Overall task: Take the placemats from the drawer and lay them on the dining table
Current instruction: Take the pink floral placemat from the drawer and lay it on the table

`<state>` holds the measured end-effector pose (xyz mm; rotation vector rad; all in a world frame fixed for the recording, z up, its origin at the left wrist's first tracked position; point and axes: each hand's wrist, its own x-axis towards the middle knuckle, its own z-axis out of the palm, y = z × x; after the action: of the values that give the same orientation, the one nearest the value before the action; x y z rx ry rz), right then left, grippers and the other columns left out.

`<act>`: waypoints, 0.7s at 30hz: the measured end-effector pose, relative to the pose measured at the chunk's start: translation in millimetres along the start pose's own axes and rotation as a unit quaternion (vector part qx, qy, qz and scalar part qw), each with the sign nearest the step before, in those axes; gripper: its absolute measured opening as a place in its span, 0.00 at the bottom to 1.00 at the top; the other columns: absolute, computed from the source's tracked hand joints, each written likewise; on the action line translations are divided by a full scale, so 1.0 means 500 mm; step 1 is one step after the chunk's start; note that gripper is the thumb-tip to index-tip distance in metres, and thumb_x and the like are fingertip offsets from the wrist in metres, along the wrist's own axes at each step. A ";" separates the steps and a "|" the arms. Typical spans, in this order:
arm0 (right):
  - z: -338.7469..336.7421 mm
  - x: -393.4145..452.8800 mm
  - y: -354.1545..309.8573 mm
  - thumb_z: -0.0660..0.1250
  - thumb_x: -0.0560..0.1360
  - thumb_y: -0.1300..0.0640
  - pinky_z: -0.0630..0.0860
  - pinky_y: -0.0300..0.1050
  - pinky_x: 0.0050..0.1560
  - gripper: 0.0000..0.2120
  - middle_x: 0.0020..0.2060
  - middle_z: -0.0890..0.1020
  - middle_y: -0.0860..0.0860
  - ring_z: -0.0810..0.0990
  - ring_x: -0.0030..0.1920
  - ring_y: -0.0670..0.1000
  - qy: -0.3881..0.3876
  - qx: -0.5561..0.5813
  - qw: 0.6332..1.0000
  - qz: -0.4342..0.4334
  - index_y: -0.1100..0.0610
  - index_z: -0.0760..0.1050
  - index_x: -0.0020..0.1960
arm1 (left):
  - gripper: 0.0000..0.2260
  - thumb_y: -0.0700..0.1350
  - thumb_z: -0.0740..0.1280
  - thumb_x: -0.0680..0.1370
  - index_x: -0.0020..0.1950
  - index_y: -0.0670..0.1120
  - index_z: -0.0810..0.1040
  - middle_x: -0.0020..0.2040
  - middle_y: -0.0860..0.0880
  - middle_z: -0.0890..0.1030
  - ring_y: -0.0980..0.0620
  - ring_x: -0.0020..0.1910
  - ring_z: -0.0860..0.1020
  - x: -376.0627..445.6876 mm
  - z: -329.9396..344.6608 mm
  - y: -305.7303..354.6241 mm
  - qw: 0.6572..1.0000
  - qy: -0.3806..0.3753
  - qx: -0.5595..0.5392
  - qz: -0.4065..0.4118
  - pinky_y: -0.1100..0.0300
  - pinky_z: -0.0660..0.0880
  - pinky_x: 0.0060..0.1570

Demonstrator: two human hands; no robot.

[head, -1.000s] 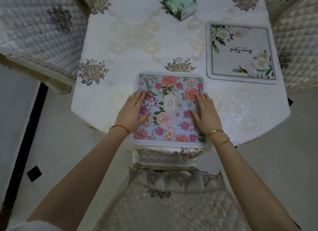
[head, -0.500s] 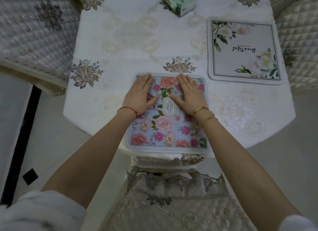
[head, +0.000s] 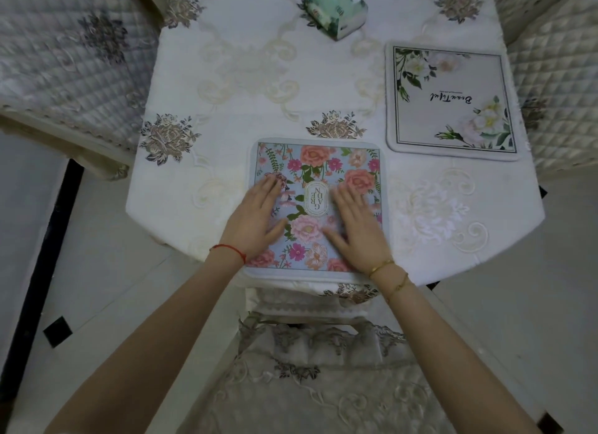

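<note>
A blue placemat with pink flowers lies flat at the near edge of the dining table, which wears a white embroidered cloth. My left hand rests palm down on the mat's left half, fingers spread. My right hand lies flat on its right half, fingers apart. Neither hand grips the mat. A second placemat, grey-white with white flowers and a dark line border, lies flat at the table's right side. The drawer is out of view.
A green tissue pack sits at the far middle of the table. Quilted chair covers stand at the left and the right. A lace-covered chair is tucked in just below the table's near edge.
Both hands slid up the floral mat to its far half, then back down toward its near half, staying flat on it. The mat stays in place.
</note>
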<state>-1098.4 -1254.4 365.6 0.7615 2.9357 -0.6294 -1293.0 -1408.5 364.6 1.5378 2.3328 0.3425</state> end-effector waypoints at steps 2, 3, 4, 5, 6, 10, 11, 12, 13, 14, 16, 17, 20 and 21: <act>0.031 -0.027 -0.035 0.50 0.81 0.38 0.43 0.50 0.77 0.35 0.78 0.45 0.51 0.39 0.77 0.49 -0.019 -0.007 1.000 -0.018 0.54 0.42 0.78 | 0.33 0.61 0.52 0.81 0.79 0.45 0.47 0.79 0.48 0.47 0.51 0.78 0.44 -0.030 0.025 0.028 1.000 -0.015 -0.005 0.003 0.52 0.48 0.77; 0.042 -0.038 -0.044 0.50 0.81 0.39 0.44 0.51 0.77 0.34 0.78 0.45 0.50 0.40 0.77 0.48 -0.020 -0.006 1.000 -0.016 0.55 0.42 0.78 | 0.33 0.61 0.51 0.81 0.79 0.45 0.46 0.79 0.48 0.46 0.52 0.78 0.43 -0.044 0.036 0.037 1.000 -0.016 -0.005 0.004 0.52 0.48 0.77; 0.050 -0.049 -0.047 0.51 0.81 0.40 0.44 0.50 0.77 0.34 0.78 0.46 0.50 0.40 0.77 0.48 -0.017 -0.001 1.000 -0.008 0.55 0.43 0.78 | 0.33 0.61 0.50 0.81 0.79 0.45 0.46 0.79 0.48 0.46 0.53 0.78 0.43 -0.057 0.044 0.041 1.000 -0.013 -0.005 0.004 0.52 0.48 0.77; 0.052 -0.058 -0.045 0.52 0.81 0.40 0.42 0.49 0.77 0.34 0.78 0.46 0.49 0.40 0.77 0.47 -0.013 0.006 1.000 0.000 0.54 0.43 0.78 | 0.33 0.62 0.49 0.80 0.79 0.45 0.46 0.79 0.49 0.46 0.53 0.78 0.43 -0.070 0.048 0.042 1.000 -0.010 -0.006 0.001 0.52 0.48 0.77; 0.051 -0.067 -0.040 0.53 0.80 0.39 0.41 0.47 0.77 0.35 0.78 0.46 0.49 0.40 0.77 0.47 -0.012 0.010 1.000 0.004 0.54 0.43 0.78 | 0.34 0.63 0.49 0.80 0.79 0.45 0.46 0.79 0.49 0.46 0.54 0.78 0.42 -0.081 0.050 0.039 1.000 -0.009 -0.009 -0.006 0.53 0.47 0.77; 0.035 -0.119 0.004 0.54 0.79 0.36 0.44 0.49 0.77 0.37 0.78 0.47 0.49 0.42 0.77 0.47 -0.006 -0.002 1.000 0.006 0.55 0.44 0.78 | 0.36 0.64 0.52 0.79 0.79 0.45 0.47 0.79 0.50 0.46 0.55 0.78 0.43 -0.124 0.040 0.019 1.000 -0.003 -0.010 -0.018 0.56 0.46 0.76; 0.030 -0.133 0.014 0.53 0.78 0.35 0.45 0.49 0.77 0.38 0.78 0.47 0.49 0.42 0.77 0.47 -0.006 -0.005 1.000 0.013 0.55 0.45 0.78 | 0.36 0.64 0.51 0.79 0.79 0.45 0.47 0.79 0.49 0.47 0.55 0.78 0.44 -0.136 0.036 0.016 1.000 -0.004 -0.006 -0.020 0.56 0.46 0.76; 0.026 -0.145 0.022 0.51 0.78 0.34 0.45 0.49 0.77 0.39 0.78 0.47 0.49 0.42 0.77 0.47 -0.006 -0.007 1.000 0.023 0.56 0.45 0.78 | 0.36 0.64 0.51 0.78 0.79 0.45 0.47 0.79 0.49 0.47 0.55 0.78 0.44 -0.148 0.033 0.012 1.000 -0.007 -0.001 -0.026 0.56 0.46 0.76; 0.022 -0.158 0.028 0.49 0.77 0.33 0.45 0.49 0.77 0.39 0.78 0.47 0.49 0.43 0.77 0.47 -0.007 -0.007 0.999 0.034 0.55 0.45 0.78 | 0.36 0.65 0.50 0.78 0.79 0.44 0.48 0.79 0.48 0.48 0.54 0.78 0.45 -0.160 0.030 0.008 0.999 -0.009 0.007 -0.032 0.56 0.46 0.76; 0.018 -0.170 0.033 0.48 0.77 0.32 0.44 0.48 0.77 0.39 0.78 0.47 0.49 0.43 0.77 0.46 -0.008 -0.005 0.999 0.043 0.55 0.44 0.78 | 0.36 0.65 0.49 0.78 0.79 0.44 0.49 0.79 0.48 0.49 0.53 0.78 0.47 -0.171 0.029 0.004 0.999 -0.011 0.012 -0.039 0.55 0.47 0.76; 0.010 -0.190 0.041 0.47 0.77 0.32 0.43 0.48 0.77 0.39 0.78 0.47 0.48 0.43 0.77 0.47 -0.012 0.003 0.998 0.055 0.54 0.44 0.78 | 0.37 0.66 0.47 0.77 0.78 0.43 0.51 0.79 0.47 0.51 0.51 0.78 0.49 -0.191 0.022 0.000 0.998 -0.012 0.011 -0.053 0.57 0.46 0.76; 0.005 -0.201 0.042 0.48 0.77 0.33 0.44 0.48 0.77 0.38 0.78 0.48 0.48 0.44 0.77 0.48 -0.011 0.008 0.998 0.062 0.53 0.45 0.78 | 0.37 0.66 0.47 0.76 0.78 0.43 0.51 0.79 0.47 0.52 0.50 0.78 0.50 -0.202 0.017 0.001 0.998 -0.012 0.008 -0.061 0.58 0.45 0.75; -0.014 -0.233 0.037 0.58 0.79 0.42 0.50 0.49 0.77 0.32 0.76 0.58 0.51 0.53 0.77 0.52 0.020 0.023 0.995 0.093 0.56 0.55 0.77 | 0.35 0.62 0.50 0.77 0.77 0.41 0.57 0.76 0.43 0.60 0.46 0.76 0.57 -0.236 -0.003 0.015 0.997 0.014 -0.001 -0.077 0.57 0.48 0.75; -0.021 -0.243 0.031 0.61 0.79 0.46 0.52 0.50 0.76 0.30 0.75 0.62 0.52 0.56 0.76 0.54 0.032 0.027 0.994 0.097 0.57 0.58 0.76 | 0.33 0.60 0.53 0.77 0.76 0.41 0.59 0.75 0.42 0.63 0.45 0.75 0.60 -0.248 -0.009 0.023 0.997 0.031 -0.002 -0.076 0.55 0.51 0.74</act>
<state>-983.8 -1293.5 386.7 1.0760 2.8615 -0.6812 -1239.7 -1518.3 389.9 1.3560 2.4767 0.3603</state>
